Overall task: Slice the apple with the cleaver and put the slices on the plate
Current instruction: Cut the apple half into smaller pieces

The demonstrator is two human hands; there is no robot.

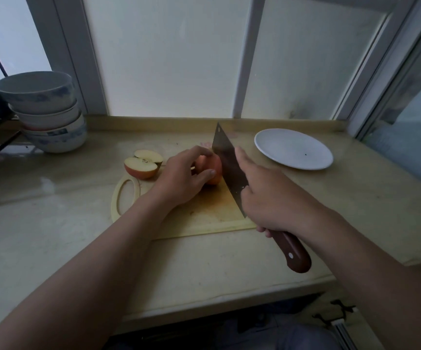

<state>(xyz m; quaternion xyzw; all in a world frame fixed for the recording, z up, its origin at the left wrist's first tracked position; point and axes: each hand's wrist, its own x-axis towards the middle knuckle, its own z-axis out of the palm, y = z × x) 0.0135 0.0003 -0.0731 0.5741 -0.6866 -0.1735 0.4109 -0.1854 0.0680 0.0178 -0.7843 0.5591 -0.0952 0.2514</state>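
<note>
The left hand's (pixel 181 176) fingers were curled over a red-skinned apple piece (pixel 215 170), with the thumb pressed on its near side and the fingertips on top. The hand hid most of the fruit, so its cut face could not be made out. The right hand (pixel 272 198) gripped the reddish-brown wooden handle (pixel 292 251) of the wide steel cleaver (pixel 225 160), forefinger laid along the blade. Its other fingers were largely hidden under the palm. The blade stood on edge against the apple's right side, and where the edge met the fruit was hidden. Both were on the pale wooden cutting board (pixel 204 213). Two cut apple pieces (pixel 142 166) lay flesh-up at the board's far left corner. The round white plate (pixel 292 149) sat apart to the right, bearing one dark speck. Stacked white bowls (pixel 47 114) at far left carried blue markings too blurred to read.
</note>
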